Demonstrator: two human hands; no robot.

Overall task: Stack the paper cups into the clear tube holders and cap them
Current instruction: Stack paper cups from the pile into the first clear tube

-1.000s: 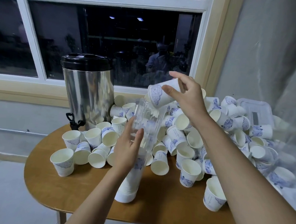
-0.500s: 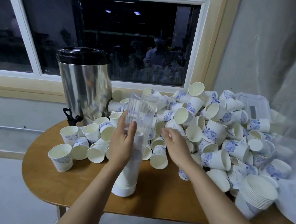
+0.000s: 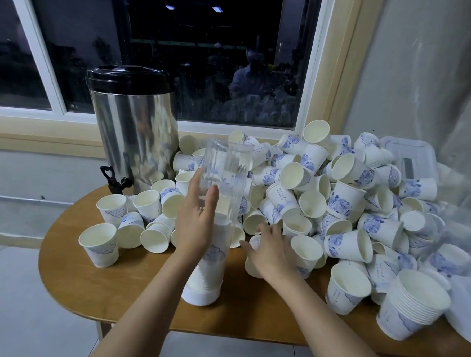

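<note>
Table [image 3: 139, 291] by a dark window | left hand [image 3: 195, 225] clasps the upright clear tube [image 3: 225, 175] at mid-height, with nested cups filling its lower part | right hand [image 3: 271, 252] spreads over a loose paper cup [image 3: 252, 266] at the heap's edge, grip unclear | cups likely light and crushable: take the sidewall gently; tube looks stiff and slick.

Dim cool light w/ lamp reflections [image 3: 217, 9] in dark window [image 3: 180, 64], wide-angle bend at edges, detail soft
</note>
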